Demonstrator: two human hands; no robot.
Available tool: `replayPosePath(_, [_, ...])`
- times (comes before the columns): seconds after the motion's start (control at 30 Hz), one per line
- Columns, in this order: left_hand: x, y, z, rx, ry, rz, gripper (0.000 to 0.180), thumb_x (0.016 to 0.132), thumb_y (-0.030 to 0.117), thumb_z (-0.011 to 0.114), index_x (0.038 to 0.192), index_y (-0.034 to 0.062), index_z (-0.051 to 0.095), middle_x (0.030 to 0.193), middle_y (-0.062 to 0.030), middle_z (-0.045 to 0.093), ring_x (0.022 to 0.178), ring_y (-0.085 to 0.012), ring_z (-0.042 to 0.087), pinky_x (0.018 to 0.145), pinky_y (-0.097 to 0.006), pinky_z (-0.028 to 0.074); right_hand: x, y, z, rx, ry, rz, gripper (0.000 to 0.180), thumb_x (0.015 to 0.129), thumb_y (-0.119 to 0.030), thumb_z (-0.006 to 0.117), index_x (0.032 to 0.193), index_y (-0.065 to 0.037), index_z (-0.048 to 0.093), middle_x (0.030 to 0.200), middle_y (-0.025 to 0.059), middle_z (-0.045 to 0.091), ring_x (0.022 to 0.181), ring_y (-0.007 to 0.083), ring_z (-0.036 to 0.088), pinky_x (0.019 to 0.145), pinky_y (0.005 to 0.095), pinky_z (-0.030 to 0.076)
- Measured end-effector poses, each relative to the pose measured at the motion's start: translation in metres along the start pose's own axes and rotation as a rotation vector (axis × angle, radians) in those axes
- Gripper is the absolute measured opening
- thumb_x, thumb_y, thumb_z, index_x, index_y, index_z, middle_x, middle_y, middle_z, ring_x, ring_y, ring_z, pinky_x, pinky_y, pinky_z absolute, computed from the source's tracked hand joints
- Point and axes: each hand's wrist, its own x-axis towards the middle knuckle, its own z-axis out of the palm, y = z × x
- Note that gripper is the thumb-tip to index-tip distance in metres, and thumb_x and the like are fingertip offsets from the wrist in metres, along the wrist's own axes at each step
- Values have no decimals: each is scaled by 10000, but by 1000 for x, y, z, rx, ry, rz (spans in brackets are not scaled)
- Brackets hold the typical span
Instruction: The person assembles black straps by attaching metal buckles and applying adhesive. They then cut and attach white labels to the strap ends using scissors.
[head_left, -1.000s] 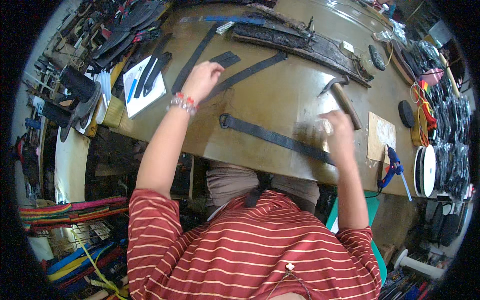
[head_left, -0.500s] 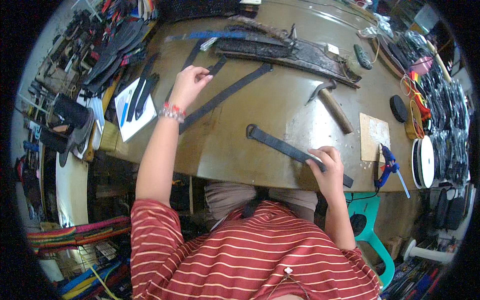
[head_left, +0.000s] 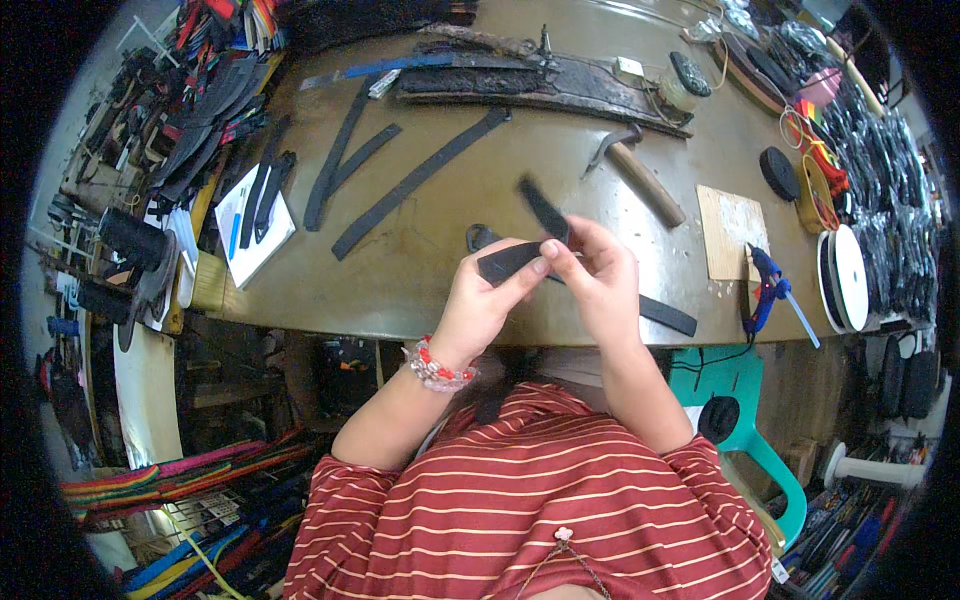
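In front of me, over the near part of the table, both hands pinch one short black webbing strap. My left hand is closed on its left part, where the strap lies across the fingers. My right hand is closed on it too, fingertips meeting the left ones, and the free end sticks up, slightly blurred. Below my hands lies another black strap with a dark ring at its far left end; its middle is hidden. Several black straps rest on the table to the left.
A hammer lies right of centre, and a long dark board lies behind. To the right are a tan board, a blue glue gun and a white spool. White paper with straps and a pen lies left.
My left hand has come right and nearer from the far-left straps, bringing a short strap. My right hand has left the ringed strap on the table and now holds the short strap too.
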Motion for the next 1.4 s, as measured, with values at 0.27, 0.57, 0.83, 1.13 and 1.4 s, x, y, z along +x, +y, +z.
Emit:
replayPosePath(0.27, [-16,-20,-9,-148,130,172,365,783,-41,644,1109,7,487,963,-72,578,935,-130,559,780,-257,513,-20,11,-30,32,-139,225,251,824,-221,654,888,21,655,693,22,614,640,63,539,586,227,440])
replayPosePath(0.57, [-34,-40,-43,280,60,-31,286,835,67,624,1110,32,554,996,-73,598,866,-144,608,742,-258,529,-48,25,-50,-25,-160,353,183,789,-35,664,964,9,636,727,48,633,613,88,585,552,216,479])
replayPosePath(0.83, [60,-21,-96,1291,-176,463,383,732,237,712,1073,106,596,1062,-83,528,1036,-255,465,917,-358,395,-7,57,-83,-4,103,197,159,827,-65,629,939,47,615,763,82,638,586,123,598,545,238,495])
replayPosePath(1.13, [60,-32,-81,123,-61,-205,134,836,68,626,936,1,567,877,-57,615,757,-92,601,654,-223,533,-13,53,-92,50,226,276,128,831,-68,628,916,26,613,761,80,633,587,130,609,542,249,509])
replayPosePath(1.4, [41,-15,-48,21,-1,-172,151,851,33,588,993,-9,559,944,-58,597,813,-104,610,676,-237,560,-4,7,-33,24,34,185,157,805,-28,656,936,54,624,764,79,648,596,104,599,557,215,502])
